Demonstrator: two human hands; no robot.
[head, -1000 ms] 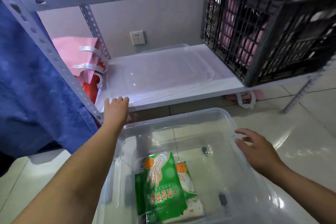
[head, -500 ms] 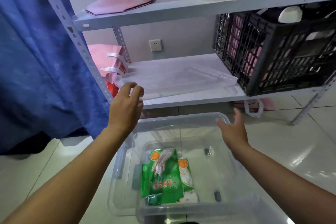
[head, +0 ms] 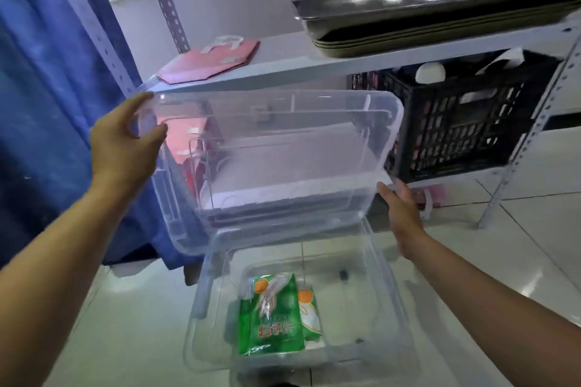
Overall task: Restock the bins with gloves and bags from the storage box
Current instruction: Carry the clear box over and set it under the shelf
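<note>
- Two clear plastic pieces fill the middle: a clear lid (head: 276, 160), held up and tilted in front of the shelf rack (head: 314, 67), and the storage box (head: 201, 302) open on the tiled floor (head: 518, 245) below it.
- Through the lid the middle shelf and a pink bag show only as a blur.
- On the right, the black crate (head: 471, 129) sits on the middle shelf; its contents are hard to make out behind the lattice.
- Stacked metal trays (head: 424, 25) rest on the upper shelf, cut off at the right edge, with a flat pink bag (head: 210, 63) at the shelf's left end.
- At the lid's left corner the left hand (head: 125, 148) grips the rim, thumb over the front.
- By the lid's lower right edge the right hand (head: 402, 214) is flat and spread; contact cannot be told.
- Inside the storage box lie green glove packets (head: 273, 320), printed with a hand picture and red characters too blurred to read.
</note>
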